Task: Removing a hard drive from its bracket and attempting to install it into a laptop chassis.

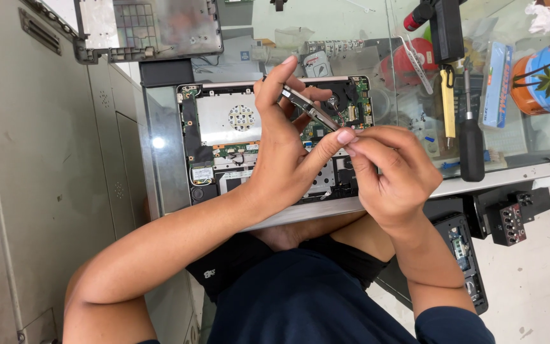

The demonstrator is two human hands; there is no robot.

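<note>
Metal strip (309,109) pinched by both hands above opened laptop (224,137).

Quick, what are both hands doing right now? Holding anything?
Left hand: closed on a small flat metal part, held above the opened laptop.
Right hand: fingertips pinched together at the part's lower end.

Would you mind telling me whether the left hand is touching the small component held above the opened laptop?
Touching. The head view shows the left hand gripping the narrow component between thumb and fingers, above the laptop; the right hand pinches near its lower end.
</note>
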